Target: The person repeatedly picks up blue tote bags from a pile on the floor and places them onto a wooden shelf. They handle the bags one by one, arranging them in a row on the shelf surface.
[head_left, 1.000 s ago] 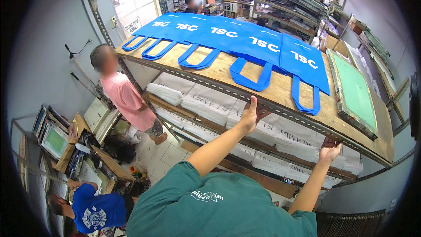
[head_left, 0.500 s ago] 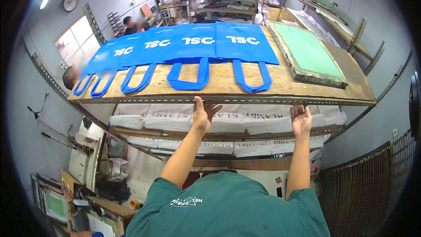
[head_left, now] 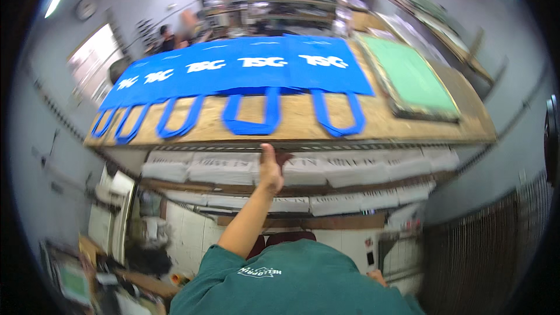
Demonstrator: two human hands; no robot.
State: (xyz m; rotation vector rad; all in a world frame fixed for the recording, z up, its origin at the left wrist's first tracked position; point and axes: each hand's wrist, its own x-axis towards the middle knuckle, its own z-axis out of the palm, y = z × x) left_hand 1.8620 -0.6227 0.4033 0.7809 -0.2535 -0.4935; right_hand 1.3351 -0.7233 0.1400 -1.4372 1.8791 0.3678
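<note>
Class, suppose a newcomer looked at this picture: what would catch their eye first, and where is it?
Probably the row of bright blue bags across the wooden tabletop, white print on them and handles toward the person. Next might come the framed pale green panel to their right, then the person's left hand at the tabletop's front edge, near the picture's middle.

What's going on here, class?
A person in a green shirt has the left hand at the perforated metal front edge of a brown wooden-topped shelf. The right hand is low beside the body, partly hidden. On the shelf lies a row of flat blue bags with loop handles, left of a rectangular green-faced frame.
</note>
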